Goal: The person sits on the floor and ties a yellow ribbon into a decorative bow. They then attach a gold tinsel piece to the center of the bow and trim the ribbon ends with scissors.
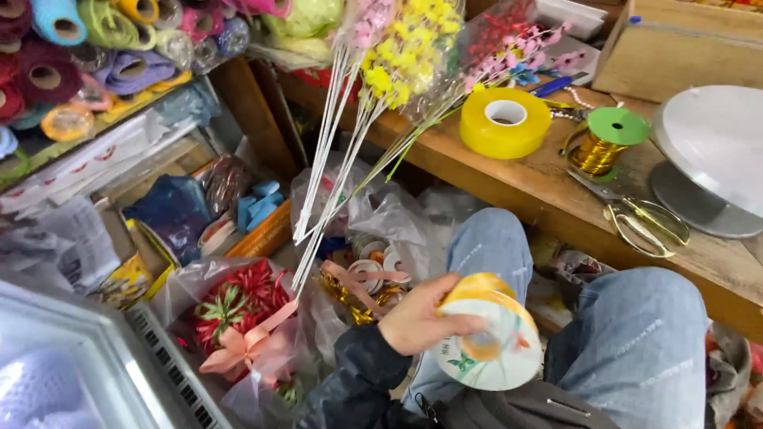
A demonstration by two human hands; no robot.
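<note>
The left hand holds a round spool of yellow ribbon with a white printed cardboard face, low in the frame above the person's blue-jeaned knees; the thumb lies across the white face and the other fingers curl behind the rim, so the fingers are clamped on the spool. The right hand does not show in this view, so its state cannot be told. Just left of the spool, clear plastic bags on the floor hold red and green gift bows with a pink satin bow and a tangle of gold foil and small ribbon rolls. Above, on the wooden counter, well apart from the hand, lie a wide roll of yellow tape, a green-capped reel of gold wire and gold-handled scissors, with long white stems of yellow and pink artificial blossoms leaning over the edge. Handling the spool well seems to call for keeping the thumb flat on the face so the disc does not tip, and holding it clear of the stems.
</note>
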